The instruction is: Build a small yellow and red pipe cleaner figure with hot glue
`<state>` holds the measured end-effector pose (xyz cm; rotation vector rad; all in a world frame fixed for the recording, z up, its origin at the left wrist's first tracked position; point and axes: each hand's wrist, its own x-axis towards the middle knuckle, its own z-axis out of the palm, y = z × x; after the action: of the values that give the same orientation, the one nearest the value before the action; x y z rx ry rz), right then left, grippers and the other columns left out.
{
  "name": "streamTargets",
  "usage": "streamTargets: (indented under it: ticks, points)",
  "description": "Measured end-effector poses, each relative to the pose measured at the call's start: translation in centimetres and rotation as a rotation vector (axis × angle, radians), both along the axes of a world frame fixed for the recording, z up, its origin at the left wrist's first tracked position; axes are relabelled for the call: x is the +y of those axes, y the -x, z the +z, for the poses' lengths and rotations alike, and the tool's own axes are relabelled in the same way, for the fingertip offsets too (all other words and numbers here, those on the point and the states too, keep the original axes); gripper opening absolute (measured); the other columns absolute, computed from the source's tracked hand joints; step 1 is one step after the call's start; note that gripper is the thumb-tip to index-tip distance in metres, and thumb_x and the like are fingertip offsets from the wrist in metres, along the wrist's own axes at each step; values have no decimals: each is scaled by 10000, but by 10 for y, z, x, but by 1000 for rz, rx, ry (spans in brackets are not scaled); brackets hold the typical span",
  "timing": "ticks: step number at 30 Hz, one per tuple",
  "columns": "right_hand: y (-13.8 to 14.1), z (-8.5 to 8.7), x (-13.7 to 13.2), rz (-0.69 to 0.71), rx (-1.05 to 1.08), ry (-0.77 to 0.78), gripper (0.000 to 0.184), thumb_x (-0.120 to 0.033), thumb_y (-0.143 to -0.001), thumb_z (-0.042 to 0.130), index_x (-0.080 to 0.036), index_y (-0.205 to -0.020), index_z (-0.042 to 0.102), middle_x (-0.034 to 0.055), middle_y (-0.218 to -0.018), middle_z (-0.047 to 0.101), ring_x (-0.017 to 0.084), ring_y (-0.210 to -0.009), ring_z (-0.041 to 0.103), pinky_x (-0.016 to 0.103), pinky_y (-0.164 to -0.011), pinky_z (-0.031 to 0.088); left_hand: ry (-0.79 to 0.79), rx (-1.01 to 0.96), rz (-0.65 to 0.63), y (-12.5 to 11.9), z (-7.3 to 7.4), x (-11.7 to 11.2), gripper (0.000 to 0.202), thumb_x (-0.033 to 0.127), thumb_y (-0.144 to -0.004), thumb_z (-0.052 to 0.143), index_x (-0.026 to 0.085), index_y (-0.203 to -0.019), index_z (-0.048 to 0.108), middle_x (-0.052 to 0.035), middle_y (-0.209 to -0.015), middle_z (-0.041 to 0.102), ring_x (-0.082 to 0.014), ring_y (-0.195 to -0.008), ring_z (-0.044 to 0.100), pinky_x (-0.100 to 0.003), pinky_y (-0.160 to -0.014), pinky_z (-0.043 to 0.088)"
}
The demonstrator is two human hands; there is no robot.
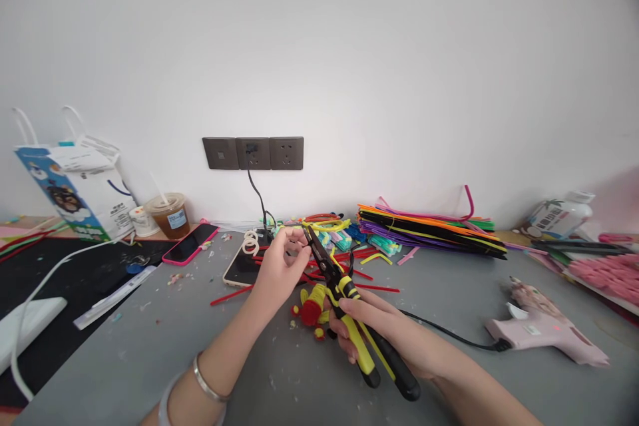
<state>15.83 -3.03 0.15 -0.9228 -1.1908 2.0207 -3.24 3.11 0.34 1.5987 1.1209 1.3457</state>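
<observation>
My right hand (367,319) is wrapped round the handles of black-and-yellow pliers (327,267), whose dark jaws point up and to the left. At the tip of those jaws my left hand (287,258) is closed in a pinch; whatever its fingers hold is too small to make out. Below the pliers lies a red and yellow pipe-cleaner figure (312,309), partly covered by my right hand. Red pipe cleaners (382,288) lie loose around both hands. A phone (240,271) with white rings (250,241) on it sits behind my left wrist.
A bundle of coloured pipe cleaners (429,229) lies along the wall. To the right are a pink glue gun (546,329) with a black cord and a white bottle (562,213). On the left stand a drink cup (170,216), a pink-edged phone (190,244) and a paper bag (82,190).
</observation>
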Motion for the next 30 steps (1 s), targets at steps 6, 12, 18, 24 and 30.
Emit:
streamTargets:
  ticks: [6,12,18,24,30]
  points:
    - [-3,2,-1,39,-23,-62,432,-572,-830,686,-170,-892,542,1,-800,566,126,-643,543,274,-620,429,348,-416,-246,1,9,1,351,447,-773,755,162,-972,711,-62,-913,670,-155,-813,602,-244,-659,548]
    - [-3,5,-2,72,-59,-79,429,-579,-830,680,-173,-879,552,6,-807,576,131,-661,548,266,-612,426,468,-507,-241,5,7,4,293,360,-639,883,144,-739,713,-2,-729,647,-77,-607,541,-208,-606,501]
    - [-2,11,-5,120,-66,-67,465,-605,-792,701,-181,-856,521,-2,-776,554,127,-631,536,269,-600,425,583,-531,-323,15,3,11,329,301,-553,938,143,-739,718,3,-689,672,-80,-593,593,-218,-631,514]
    - [-2,9,-7,169,-91,-92,509,-655,-794,671,-180,-865,502,-1,-781,533,125,-632,538,273,-603,431,579,-475,-352,22,4,13,355,298,-530,948,140,-761,730,4,-691,664,-76,-592,581,-210,-597,500]
    - [-4,8,-8,195,-122,-84,516,-679,-814,631,-176,-869,525,9,-787,537,133,-656,535,273,-615,430,564,-449,-370,25,3,14,318,282,-528,948,138,-695,720,6,-648,648,-73,-559,558,-209,-574,480]
